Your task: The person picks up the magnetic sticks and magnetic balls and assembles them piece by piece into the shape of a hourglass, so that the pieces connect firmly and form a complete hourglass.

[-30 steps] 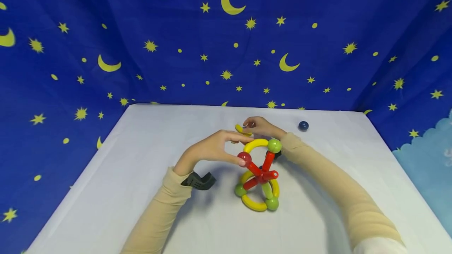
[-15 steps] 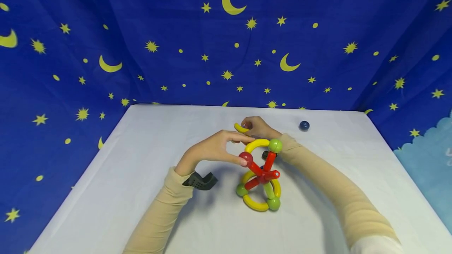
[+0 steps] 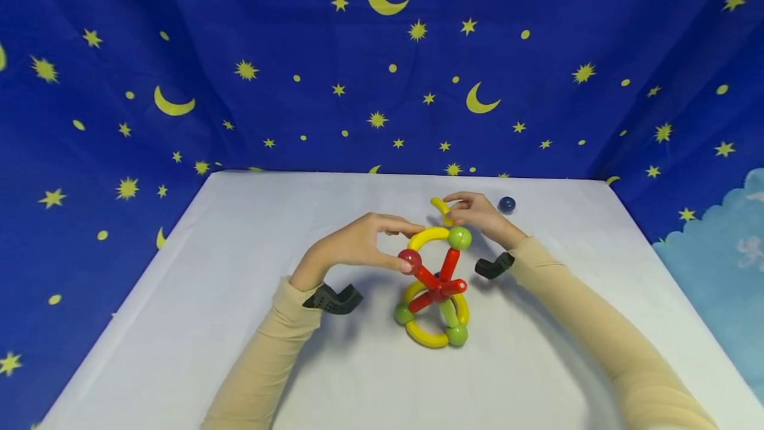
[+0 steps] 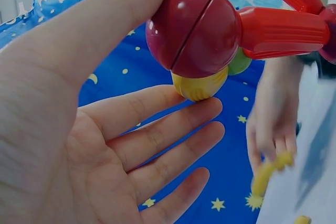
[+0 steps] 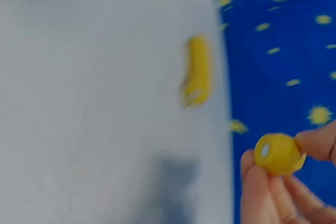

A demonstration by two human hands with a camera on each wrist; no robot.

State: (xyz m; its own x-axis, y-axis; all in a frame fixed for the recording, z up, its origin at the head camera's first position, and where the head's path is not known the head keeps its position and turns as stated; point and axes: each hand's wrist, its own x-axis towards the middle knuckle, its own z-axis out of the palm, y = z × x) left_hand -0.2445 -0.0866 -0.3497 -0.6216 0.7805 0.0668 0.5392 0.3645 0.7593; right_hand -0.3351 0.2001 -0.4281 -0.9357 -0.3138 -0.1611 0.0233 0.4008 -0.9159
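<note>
My left hand [image 3: 361, 244] holds the top of a magnetic ball-and-rod structure. Its thumb presses a red ball [image 4: 194, 32] while the index and middle fingertips touch the yellow arc [image 3: 426, 236] behind. That arc leads to a green ball [image 3: 459, 237]. Red rods [image 3: 450, 264] meet at a dark red ball in the middle, and one rod [image 3: 456, 286] points outward with a free end. Below is a ring of yellow arcs [image 3: 426, 337] and green balls [image 3: 456, 335]. Behind the structure, my right hand [image 3: 477, 212] pinches a curved yellow magnetic rod [image 5: 278, 154] between thumb and fingers.
Another curved yellow rod [image 5: 198, 69] lies on the white tabletop, seen in the right wrist view. A dark blue ball [image 3: 507, 204] rests at the back, right of my right hand. A blue star-and-moon cloth [image 3: 310, 85] stands behind the table.
My right hand has moved right with the yellow rod, which now tilts more upright. My left hand stays on the structure. The head view has shifted slightly.
</note>
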